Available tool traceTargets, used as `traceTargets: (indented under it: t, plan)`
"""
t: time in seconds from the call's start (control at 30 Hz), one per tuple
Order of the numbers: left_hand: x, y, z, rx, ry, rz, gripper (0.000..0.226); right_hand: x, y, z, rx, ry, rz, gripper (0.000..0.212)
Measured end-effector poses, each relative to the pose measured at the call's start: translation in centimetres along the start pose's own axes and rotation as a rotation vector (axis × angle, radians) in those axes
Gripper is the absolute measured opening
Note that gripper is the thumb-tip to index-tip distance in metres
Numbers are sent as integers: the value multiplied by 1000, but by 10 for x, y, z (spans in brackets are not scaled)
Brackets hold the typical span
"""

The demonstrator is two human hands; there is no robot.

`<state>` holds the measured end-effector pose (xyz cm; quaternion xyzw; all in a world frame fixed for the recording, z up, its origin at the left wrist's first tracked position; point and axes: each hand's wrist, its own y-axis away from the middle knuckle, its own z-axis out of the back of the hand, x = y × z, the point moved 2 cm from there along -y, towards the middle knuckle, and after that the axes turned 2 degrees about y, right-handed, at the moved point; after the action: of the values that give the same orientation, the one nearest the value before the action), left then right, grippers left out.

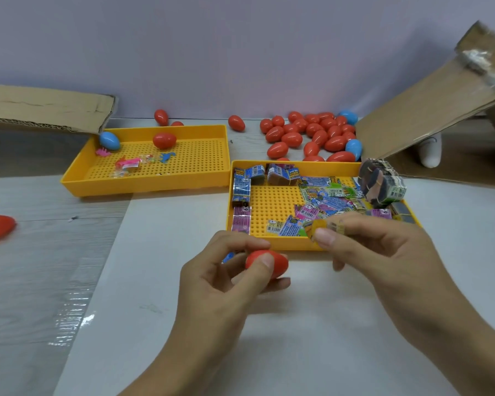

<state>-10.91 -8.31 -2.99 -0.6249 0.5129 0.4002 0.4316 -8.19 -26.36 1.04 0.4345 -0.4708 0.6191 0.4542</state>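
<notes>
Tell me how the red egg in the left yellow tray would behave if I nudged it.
The red egg would probably roll: it is rounded and lies on its side. It looks like glossy plastic, so it is likely light for its size, and the smooth shell may slip in the fingers. The raised walls of the yellow tray should stop it.

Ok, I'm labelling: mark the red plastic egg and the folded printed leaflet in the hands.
Red plastic egg [279,260]: head view, its rounded right side.
Folded printed leaflet [337,226]: head view, exposed middle above thumb.
</notes>
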Motion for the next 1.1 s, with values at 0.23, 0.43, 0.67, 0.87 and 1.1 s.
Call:
traceTargets:
  t: [0.23, 0.43, 0.67, 0.87, 1.1]
  plan:
    - [-1, -1, -2, 69, -35, 16, 31, -8, 7, -12, 94, -95, -278, 29]
    - [-2, 1, -5, 114, -141, -9, 26, -6, 8, -14, 161, -78, -329, 25]
    - [-2, 0, -2, 48, -62, 55, 12, -7, 10, -12, 126, 22, -195, 27]
    - [-2, -1, -2, 104, -8, 109, 25, -4, 12, -12, 133, 137, 31, 23]
    - [-4, -1, 0, 57, 46, 142, 30, -6, 10, -9, 122, -39, -130, 15]
